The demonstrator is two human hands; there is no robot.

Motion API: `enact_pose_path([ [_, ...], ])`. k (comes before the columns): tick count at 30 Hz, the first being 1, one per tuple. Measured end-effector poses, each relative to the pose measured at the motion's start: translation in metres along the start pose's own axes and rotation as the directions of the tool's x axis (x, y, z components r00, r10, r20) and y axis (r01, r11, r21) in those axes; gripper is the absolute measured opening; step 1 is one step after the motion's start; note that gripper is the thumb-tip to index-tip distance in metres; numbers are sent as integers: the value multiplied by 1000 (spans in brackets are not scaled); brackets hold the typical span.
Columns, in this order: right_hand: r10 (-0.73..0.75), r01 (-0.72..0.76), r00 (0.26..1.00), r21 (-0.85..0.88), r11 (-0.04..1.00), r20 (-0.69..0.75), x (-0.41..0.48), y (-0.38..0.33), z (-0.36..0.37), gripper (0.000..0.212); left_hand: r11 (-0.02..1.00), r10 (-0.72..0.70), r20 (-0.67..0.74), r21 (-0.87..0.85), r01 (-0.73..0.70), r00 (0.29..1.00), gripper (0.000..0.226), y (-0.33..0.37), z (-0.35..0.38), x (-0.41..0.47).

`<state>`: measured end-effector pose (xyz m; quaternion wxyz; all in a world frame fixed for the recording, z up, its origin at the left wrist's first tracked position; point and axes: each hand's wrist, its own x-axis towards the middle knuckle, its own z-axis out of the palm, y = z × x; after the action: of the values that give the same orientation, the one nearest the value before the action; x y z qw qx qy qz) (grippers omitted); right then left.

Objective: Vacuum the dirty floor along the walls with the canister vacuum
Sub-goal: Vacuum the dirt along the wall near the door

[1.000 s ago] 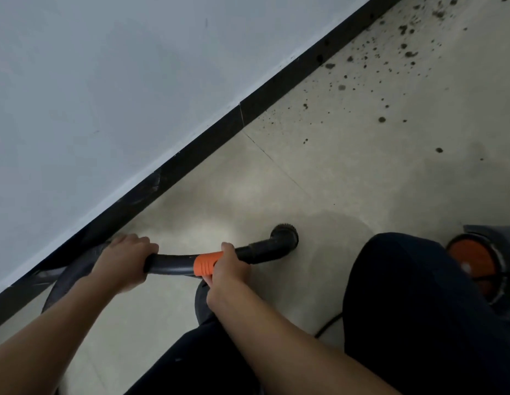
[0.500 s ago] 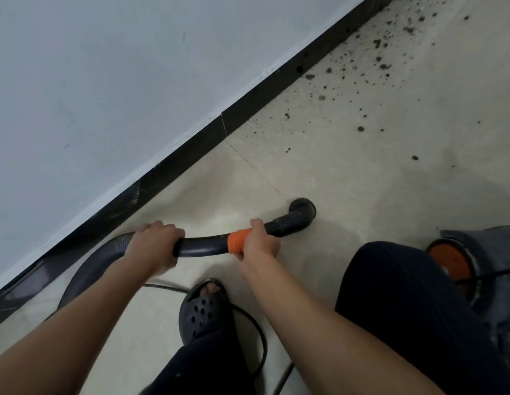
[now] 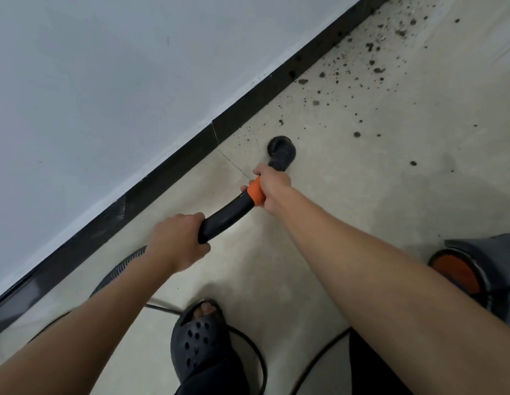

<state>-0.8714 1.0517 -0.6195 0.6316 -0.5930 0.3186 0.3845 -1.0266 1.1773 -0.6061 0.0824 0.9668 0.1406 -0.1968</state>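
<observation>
1. Forward along the baseboard (image 3: 248, 115) goes the nozzle (image 3: 280, 149), now on the floor (image 3: 362, 195) at the first specks of dirt (image 3: 370, 62).
2. The right hand (image 3: 272, 185) has its grip wrapped round the orange collar (image 3: 256, 192); the left hand (image 3: 176, 240) has its grip round the black tube (image 3: 228, 216).
3. The sweep is under way; the next move is probably a push into the thicker dirt by the wall.

Wall (image 3: 105, 95): smooth matt paint, faintly scuffed; skirting (image 3: 168, 183): black, glossy, tile-like. Floor (image 3: 362, 195): pale smooth tile with a dull sheen, strewn near the skirting with dark crumbly dirt (image 3: 303, 81). Tube (image 3: 225, 220): smooth black plastic, semi-gloss; collar (image 3: 256, 192): orange ribbed plastic; nozzle (image 3: 280, 151): black plastic, bristly rim; hose (image 3: 125, 263): ribbed, slight sheen; cable (image 3: 261, 359): smooth black sheath; clog (image 3: 196, 343): dark matt rubbery foam, perforated; canister (image 3: 458, 272): glossy orange cap in a grey plastic shell.
</observation>
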Motion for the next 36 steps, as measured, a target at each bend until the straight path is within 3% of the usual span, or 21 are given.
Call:
enact_pose_path([
  [5, 2, 26, 993, -230, 973, 120, 10, -24, 24, 15, 995, -64, -40, -80, 61, 997, 19, 5, 6, 0],
  [8, -20, 62, 988, -273, 960, 154, 15, -20, 46, 25, 986, -117, -32, -122, 112, 993, 20, -7, 12, 0],
  [10, -57, 97, 987, -268, 958, 151, 21, -18, 55, 30, 980, -135, -20, -151, 131, 991, 21, -15, 14, 4],
  [16, -66, 94, 989, -223, 970, 129, 26, -16, 51, 15, 977, -104, -43, -191, 94, 994, 21, -18, 14, 3],
  [22, -23, 22, 1000, -45, 999, -3, 11, 67, 46, 25, 986, -111, 110, -109, 123, 988, 20, -51, 38, -32],
  [28, -54, 73, 988, -130, 989, 142, 17, 26, 76, 16, 976, -175, 8, -133, 174, 985, 23, -52, 30, -17],
  [36, -2, 21, 985, 110, 994, -172, 19, 27, -9, 15, 998, 6, 59, -70, -2, 998, 20, -18, 14, 18],
])
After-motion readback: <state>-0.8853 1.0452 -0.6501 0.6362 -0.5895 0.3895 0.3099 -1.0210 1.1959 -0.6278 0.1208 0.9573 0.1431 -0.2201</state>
